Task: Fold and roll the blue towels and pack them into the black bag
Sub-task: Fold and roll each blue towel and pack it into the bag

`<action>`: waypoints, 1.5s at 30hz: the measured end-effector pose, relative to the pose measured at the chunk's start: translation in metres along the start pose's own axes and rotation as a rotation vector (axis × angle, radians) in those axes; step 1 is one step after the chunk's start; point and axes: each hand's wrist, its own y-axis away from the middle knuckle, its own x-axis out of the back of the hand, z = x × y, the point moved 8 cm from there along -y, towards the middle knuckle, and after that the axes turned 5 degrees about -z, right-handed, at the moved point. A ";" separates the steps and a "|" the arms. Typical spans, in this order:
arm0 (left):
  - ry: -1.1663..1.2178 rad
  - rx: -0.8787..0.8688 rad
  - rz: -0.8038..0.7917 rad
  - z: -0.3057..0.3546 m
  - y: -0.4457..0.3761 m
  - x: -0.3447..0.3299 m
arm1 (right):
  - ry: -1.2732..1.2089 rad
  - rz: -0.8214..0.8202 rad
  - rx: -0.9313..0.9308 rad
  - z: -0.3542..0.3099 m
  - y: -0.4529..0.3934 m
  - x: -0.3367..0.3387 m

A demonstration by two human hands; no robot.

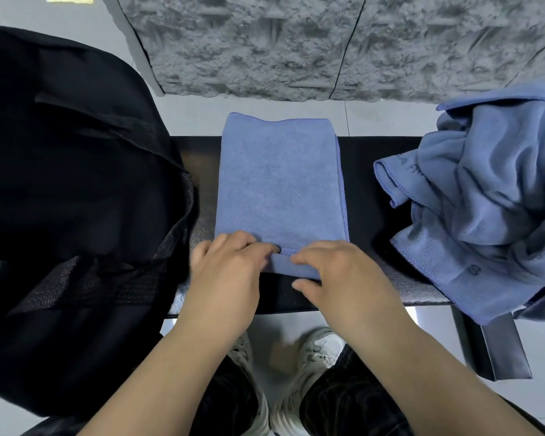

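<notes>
A blue towel (pixel 277 184), folded into a long strip, lies across the middle of the black bench (pixel 375 152), its far end hanging past the back edge. The near end is turned over into a small roll. My left hand (pixel 230 272) and my right hand (pixel 340 275) both grip that rolled end, fingers curled over it and thumbs at the near side. The black bag (pixel 70 184) lies slumped on the left, covering that end of the bench. A crumpled heap of blue towels (pixel 485 196) sits on the right end.
The bench's front edge runs just below my hands, and my shoes (pixel 299 366) stand on the pale floor under it. A grey textured wall panel (pixel 296 42) rises behind the bench. A grey bench leg (pixel 501 347) shows at the right.
</notes>
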 end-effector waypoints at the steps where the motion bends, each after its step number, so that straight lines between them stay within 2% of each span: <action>1: 0.006 0.014 -0.008 -0.001 0.000 0.000 | 0.031 -0.009 0.002 0.000 0.002 -0.002; 4: 0.034 0.063 -0.075 -0.001 -0.002 0.001 | 0.081 0.045 0.001 0.003 0.001 -0.002; 7: 0.022 0.092 -0.123 0.000 -0.002 0.001 | 0.086 0.012 -0.015 0.000 -0.004 0.004; 11: 0.029 -0.004 -0.068 0.014 0.000 0.015 | 0.040 -0.092 -0.066 0.010 -0.005 0.012; 15: -0.107 -0.076 -0.032 0.020 0.004 0.013 | 0.017 -0.159 -0.121 0.021 -0.008 0.004; 17: -0.142 -0.098 -0.056 0.024 0.005 0.009 | 0.013 -0.080 -0.127 0.027 -0.010 0.005; 21: -0.136 -0.074 -0.037 0.023 0.003 0.001 | 0.068 0.218 -0.164 0.033 -0.010 0.023; 24: -0.095 -0.057 0.038 0.020 0.001 0.003 | 0.023 0.273 -0.054 0.024 -0.009 0.028; 26: -0.089 -0.040 0.059 0.018 -0.001 0.006 | 0.022 0.227 0.016 0.016 -0.009 0.027; 28: -0.101 -0.028 0.062 0.017 -0.002 0.007 | 0.019 0.097 0.015 0.013 -0.009 0.018; 31: -0.128 -0.023 0.073 0.015 -0.004 0.008 | 0.152 -0.024 -0.006 0.010 -0.007 0.004; 35: -0.172 -0.022 0.030 0.010 -0.006 0.005 | 0.221 -0.029 -0.015 0.009 -0.010 0.005; 39: -0.164 0.064 -0.140 0.006 -0.009 0.000 | 0.106 -0.126 -0.023 0.018 -0.011 0.007; 41: -0.104 0.087 -0.145 0.005 -0.009 0.001 | 0.052 -0.196 -0.048 0.021 -0.012 0.004; 45: -0.087 -0.033 -0.047 0.024 -0.008 0.011 | 0.127 -0.252 -0.079 0.025 -0.017 -0.004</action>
